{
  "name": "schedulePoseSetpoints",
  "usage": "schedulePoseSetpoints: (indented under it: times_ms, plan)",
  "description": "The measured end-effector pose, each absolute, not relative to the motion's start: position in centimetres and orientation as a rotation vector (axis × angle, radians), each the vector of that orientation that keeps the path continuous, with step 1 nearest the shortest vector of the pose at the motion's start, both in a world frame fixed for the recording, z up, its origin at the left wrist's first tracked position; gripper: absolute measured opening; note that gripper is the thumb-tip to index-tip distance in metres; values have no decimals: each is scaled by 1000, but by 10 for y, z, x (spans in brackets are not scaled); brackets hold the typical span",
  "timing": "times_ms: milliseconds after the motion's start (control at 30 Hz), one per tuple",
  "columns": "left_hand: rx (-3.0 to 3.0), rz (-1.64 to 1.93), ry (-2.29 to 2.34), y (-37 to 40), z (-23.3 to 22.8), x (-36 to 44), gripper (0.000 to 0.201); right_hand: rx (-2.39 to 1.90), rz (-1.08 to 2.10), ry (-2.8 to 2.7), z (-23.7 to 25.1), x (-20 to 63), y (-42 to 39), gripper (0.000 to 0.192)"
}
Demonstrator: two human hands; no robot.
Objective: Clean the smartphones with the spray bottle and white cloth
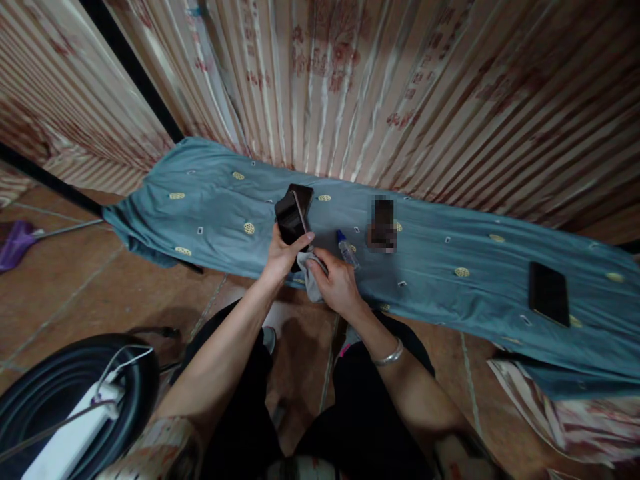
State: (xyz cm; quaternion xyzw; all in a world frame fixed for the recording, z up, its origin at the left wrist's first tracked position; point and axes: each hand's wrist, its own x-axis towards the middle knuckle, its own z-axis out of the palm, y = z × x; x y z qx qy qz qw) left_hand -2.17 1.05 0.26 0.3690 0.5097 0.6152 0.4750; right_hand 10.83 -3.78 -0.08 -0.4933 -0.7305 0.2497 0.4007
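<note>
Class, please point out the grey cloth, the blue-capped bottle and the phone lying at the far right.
Grey cloth (312, 285): head view, on its hanging lower part.
Blue-capped bottle (349, 253): head view, on its clear body.
Phone (549, 293): head view, middle of its dark upper face.

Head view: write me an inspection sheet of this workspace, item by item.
Surface: teal sheet, yellow-printed, slightly wrinkled.
Job's things: phone and grey rag, both held; blue-capped bottle lying on the sheet.
Clutter: second phone toward the right end; dark item near the middle, pixelated, unidentifiable.
Hands: left hand grips the phone; right hand grips the rag.
Cables: thin cord across a white strip; black coil beneath, cable or hose unclear.
Surroundings: printed curtain behind, tiled floor below.
</note>
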Motion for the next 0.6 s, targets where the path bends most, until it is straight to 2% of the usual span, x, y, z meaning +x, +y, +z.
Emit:
schedulePoseSetpoints:
  times_ms: [267,467,600]
  plan:
    - [661,1425,1197,7,7,-21,65,-1170,666,-1900,8,113,-39,23]
    - [550,1248,1054,5,15,-22,31,-1049,988,-1675,12,123,-32,22]
    - [489,1137,1003,3,19,-21,25,-1069,1098,-1336,5,128,-22,26]
